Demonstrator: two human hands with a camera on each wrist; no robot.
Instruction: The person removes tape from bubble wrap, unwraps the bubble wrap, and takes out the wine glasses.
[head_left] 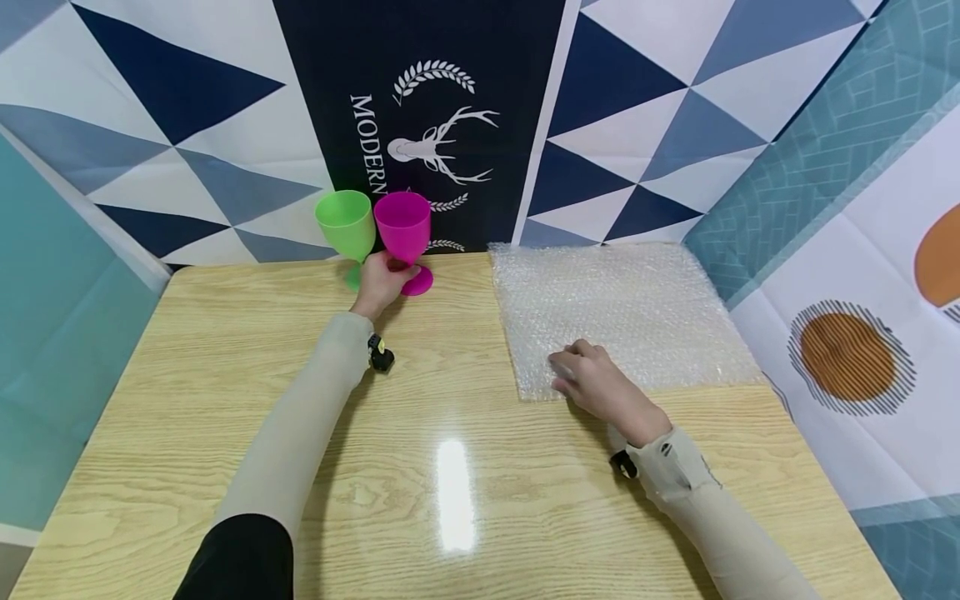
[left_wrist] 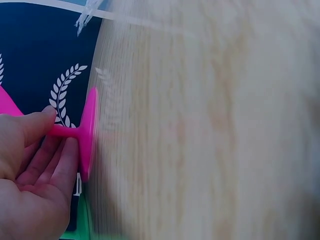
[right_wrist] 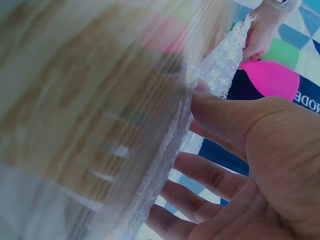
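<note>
My left hand (head_left: 381, 283) is at the far edge of the table, thumb and fingers around the stem of a pink plastic goblet (head_left: 405, 225). The goblet stands upright, and its round foot (left_wrist: 88, 135) shows just past the fingertips in the left wrist view. Right beside it on the left is a green goblet (head_left: 347, 223), its stem partly hidden by the hand. On the right, a sheet of clear bubble wrap (head_left: 622, 312) lies flat. My right hand (head_left: 600, 385) touches its near edge, with thumb and loosely bent fingers apart in the right wrist view.
The light wooden table (head_left: 360, 483) runs back to a patterned backdrop (head_left: 225, 125) with a dark deer panel (head_left: 450, 50). The bubble wrap reaches the table's far and right edges. Both goblets stand close against the backdrop.
</note>
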